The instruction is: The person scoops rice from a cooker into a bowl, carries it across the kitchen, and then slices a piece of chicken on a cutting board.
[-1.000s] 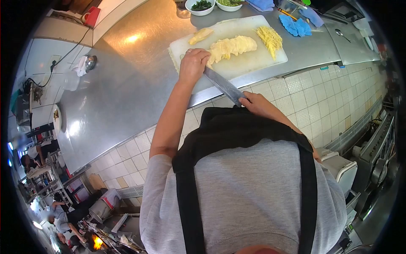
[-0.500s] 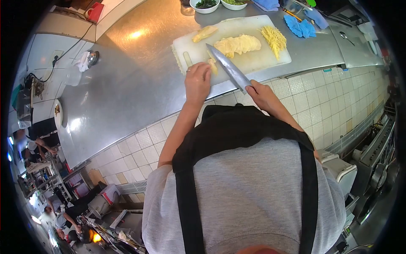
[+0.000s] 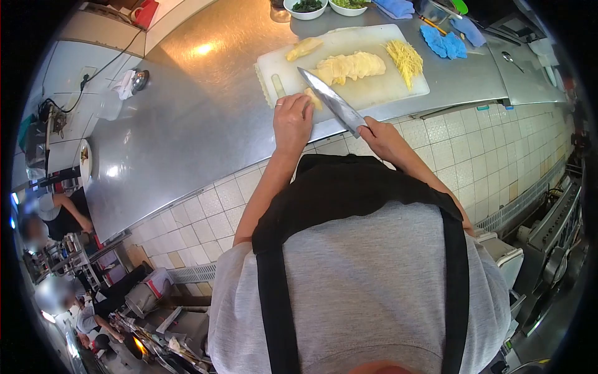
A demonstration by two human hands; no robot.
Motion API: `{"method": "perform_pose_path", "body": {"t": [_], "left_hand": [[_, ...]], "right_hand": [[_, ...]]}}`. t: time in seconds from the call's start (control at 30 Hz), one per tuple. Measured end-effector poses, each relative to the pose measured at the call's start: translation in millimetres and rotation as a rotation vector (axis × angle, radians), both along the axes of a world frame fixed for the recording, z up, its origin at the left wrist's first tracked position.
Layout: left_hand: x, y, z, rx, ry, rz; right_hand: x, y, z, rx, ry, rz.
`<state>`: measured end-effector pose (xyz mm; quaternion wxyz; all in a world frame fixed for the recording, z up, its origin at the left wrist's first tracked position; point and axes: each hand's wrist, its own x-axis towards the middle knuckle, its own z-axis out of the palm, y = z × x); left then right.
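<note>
A white cutting board (image 3: pixel 367 96) lies on the steel counter. Thin yellowish slices (image 3: pixel 352 66) are fanned across its middle, a heap of yellow shreds (image 3: pixel 405 61) lies at its right end, and a peeled yellowish piece (image 3: pixel 304 48) is at the upper left. My right hand (image 3: pixel 377 138) is closed round the handle of a large knife (image 3: pixel 332 101), its blade slanting up and left over the board. At the board's lower left edge, my left hand (image 3: pixel 293 122) has its fingers bent against a small yellowish piece (image 3: pixel 314 98), beside the blade.
Two white bowls of greens (image 3: pixel 305 9) (image 3: pixel 349 6) stand behind the board. Crumpled blue cloths (image 3: pixel 443 42) and a spoon (image 3: pixel 512 61) lie to the right. A plate (image 3: pixel 86 162) sits at the counter's left end. Other people are at the far left, beyond the counter.
The knife tip has shifted slightly left. My left hand stays by the small piece. At the far left, a co-worker has come nearer to the counter's end.
</note>
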<state>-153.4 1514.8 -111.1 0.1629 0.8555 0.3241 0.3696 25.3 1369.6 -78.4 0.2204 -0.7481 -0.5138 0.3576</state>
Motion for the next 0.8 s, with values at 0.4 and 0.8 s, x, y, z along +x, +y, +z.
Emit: {"method": "perform_pose_path", "body": {"t": [0.4, 0.8], "left_hand": [[2.0, 0.3, -2.4, 0.074, -0.022, 0.007], [2.2, -2.0, -4.6, 0.059, -0.026, 0.02]], "right_hand": [[4.6, 17.1, 0.3, 0.023, -0.075, 0.064], [4.8, 40.9, 9.4, 0.035, -0.15, 0.142]]}}
